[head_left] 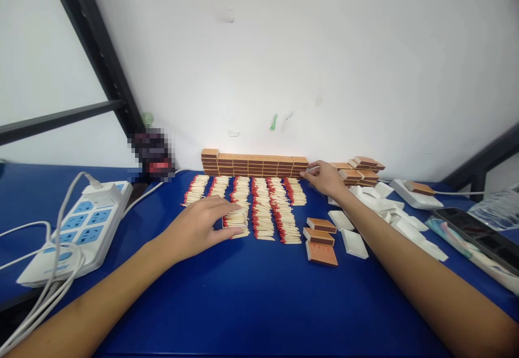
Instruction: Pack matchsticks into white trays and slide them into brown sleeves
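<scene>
My left hand [197, 223] is closed around a small white matchbox tray [235, 221] filled with red-tipped matches, thumb at its near side and fingers at its far side. Rows of loose matches [261, 209] lie beside and beyond it. At the right end of a long stack of brown matchboxes [255, 164] is my right hand [327, 178], its thumb and fingers bent together. A pale sliver shows between them, but what they hold cannot be made out. Three brown matchboxes [320, 237] lie nearer to me, next to white empty trays [354, 243].
A pile of white trays [381, 201] and more stacked matchboxes [363, 171] lie to the right. Beyond them are a white device [417, 194] and a dark phone-like object [478, 233]. A power strip [85, 228] with cables stands left on the blue table [251, 298], against a white wall.
</scene>
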Motion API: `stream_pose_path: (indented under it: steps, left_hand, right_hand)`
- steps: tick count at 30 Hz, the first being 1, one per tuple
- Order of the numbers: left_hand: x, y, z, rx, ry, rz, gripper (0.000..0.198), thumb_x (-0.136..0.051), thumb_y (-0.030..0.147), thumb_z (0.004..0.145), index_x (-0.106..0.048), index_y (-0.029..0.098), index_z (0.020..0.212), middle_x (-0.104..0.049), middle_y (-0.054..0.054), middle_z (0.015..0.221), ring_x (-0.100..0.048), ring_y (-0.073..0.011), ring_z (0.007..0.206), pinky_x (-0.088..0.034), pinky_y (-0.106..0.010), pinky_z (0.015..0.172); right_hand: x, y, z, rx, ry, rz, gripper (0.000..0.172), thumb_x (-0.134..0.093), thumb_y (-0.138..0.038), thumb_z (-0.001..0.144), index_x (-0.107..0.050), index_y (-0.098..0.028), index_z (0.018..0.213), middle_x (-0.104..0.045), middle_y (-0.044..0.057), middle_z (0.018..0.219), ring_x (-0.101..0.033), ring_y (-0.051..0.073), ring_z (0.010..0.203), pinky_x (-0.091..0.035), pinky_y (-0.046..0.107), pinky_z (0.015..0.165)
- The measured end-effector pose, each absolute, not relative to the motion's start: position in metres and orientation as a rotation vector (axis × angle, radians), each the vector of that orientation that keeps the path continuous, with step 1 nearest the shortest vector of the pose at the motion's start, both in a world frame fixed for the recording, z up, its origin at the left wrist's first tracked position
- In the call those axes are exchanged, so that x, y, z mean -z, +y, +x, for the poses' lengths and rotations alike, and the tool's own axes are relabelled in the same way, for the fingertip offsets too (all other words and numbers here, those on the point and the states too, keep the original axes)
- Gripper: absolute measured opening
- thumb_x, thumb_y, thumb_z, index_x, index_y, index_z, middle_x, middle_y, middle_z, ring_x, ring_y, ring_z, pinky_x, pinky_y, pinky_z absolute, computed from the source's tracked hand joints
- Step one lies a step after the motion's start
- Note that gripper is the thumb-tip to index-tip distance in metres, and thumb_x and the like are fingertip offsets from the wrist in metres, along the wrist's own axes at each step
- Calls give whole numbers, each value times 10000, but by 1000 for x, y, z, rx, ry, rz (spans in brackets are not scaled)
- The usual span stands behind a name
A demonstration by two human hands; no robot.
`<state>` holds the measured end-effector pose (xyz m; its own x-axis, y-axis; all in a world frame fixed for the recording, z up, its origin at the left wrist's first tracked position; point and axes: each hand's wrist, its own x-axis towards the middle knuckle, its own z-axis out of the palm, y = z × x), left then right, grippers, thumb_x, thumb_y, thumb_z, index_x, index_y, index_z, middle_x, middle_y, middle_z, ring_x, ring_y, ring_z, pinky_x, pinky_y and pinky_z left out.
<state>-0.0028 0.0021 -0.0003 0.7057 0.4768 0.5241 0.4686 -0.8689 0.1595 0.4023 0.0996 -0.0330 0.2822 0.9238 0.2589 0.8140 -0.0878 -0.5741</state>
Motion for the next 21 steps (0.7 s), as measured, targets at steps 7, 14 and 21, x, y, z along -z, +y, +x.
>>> stream_pose_path:
  steps: [7,14,21]
  left_hand:
    - [1,2,-3,-873,809,2893,362,-742,403,968,-701,174,1245,-784,-76,1038,-754,-231,952,-597,-342,826]
    - [1,3,-3,-871,800,2898,364,-755,397,957,-706,164,1232,-785,-82,1036,-757,-241,956,-600,-352,833]
    - [3,3,-4,-847,819,2886,361,-730,419,973,-708,177,1240,-789,-84,1081,-757,-241,984,-602,-363,872]
  right_hand:
    - [34,101,401,-188,-1601,-1962,231,-773,-416,858,-739,-193,807,-788,85,859,-702,225,765,-475,314,669]
    - [37,104,407,-274,-1580,-1895,235,-746,-409,850,-730,-183,789,-760,74,796,-663,201,717,-465,295,621]
    - [39,105,410,-392,-1589,-1828,304,-780,-463,815,-710,-167,811,-734,58,726,-622,172,619,-479,284,567]
